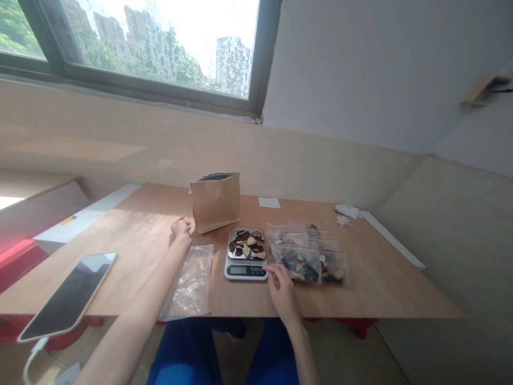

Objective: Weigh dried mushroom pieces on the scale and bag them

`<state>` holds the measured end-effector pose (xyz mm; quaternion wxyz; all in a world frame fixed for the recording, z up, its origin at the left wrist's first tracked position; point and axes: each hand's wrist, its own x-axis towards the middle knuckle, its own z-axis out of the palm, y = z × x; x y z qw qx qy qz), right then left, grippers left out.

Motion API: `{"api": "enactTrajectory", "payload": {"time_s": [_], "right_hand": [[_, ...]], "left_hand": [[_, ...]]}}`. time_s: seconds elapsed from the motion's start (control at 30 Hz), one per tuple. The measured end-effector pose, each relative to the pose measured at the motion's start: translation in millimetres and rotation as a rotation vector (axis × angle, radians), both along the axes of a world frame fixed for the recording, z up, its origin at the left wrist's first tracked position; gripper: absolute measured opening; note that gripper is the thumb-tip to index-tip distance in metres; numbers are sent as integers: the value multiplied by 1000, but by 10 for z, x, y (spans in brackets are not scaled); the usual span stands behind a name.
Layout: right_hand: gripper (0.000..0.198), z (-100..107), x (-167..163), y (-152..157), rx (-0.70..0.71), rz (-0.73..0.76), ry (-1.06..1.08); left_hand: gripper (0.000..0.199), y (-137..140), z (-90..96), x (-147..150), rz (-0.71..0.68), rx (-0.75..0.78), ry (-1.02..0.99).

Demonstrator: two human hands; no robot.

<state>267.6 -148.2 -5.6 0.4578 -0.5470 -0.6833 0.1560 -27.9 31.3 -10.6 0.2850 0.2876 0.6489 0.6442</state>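
Observation:
A digital kitchen scale stands on the table with dried, dark-edged slices, which look like mushroom, on its metal platform. My right hand is at the scale's lower right corner, its fingertips touching the button panel; the fingers are bent close together and nothing shows in them. Beside the lower left of an upright kraft paper pouch, my left hand rests on the table with its fingers curled in. The pouch's top is open. A flat clear zip bag lies between my left forearm and the scale.
Several filled clear zip bags lie overlapping right of the scale. A phone with a cable plugged in lies at the left edge. White paper and crumpled tissue are near the wall. Red stools show at the left.

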Motion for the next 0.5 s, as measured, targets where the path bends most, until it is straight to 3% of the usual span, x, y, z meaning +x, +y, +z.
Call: {"api": "enactTrajectory", "payload": {"time_s": [0.2, 0.3, 0.33, 0.4, 0.5], "right_hand": [[30, -219, 141, 67, 130, -271, -224], [35, -327, 246, 129, 109, -307, -354], [37, -351, 274, 147, 90, -305, -383], [38, -375, 320, 180, 61, -299, -412], [36, -357, 373, 237, 52, -284, -404]], "left_hand": [[25, -152, 535, 23, 300, 140, -63], [18, -389, 775, 97, 287, 255, 8], [15, -491, 819, 131, 217, 281, 49], [12, -717, 828, 203, -90, 274, 230], [16, -1065, 657, 299, -465, 26, 453]]}}
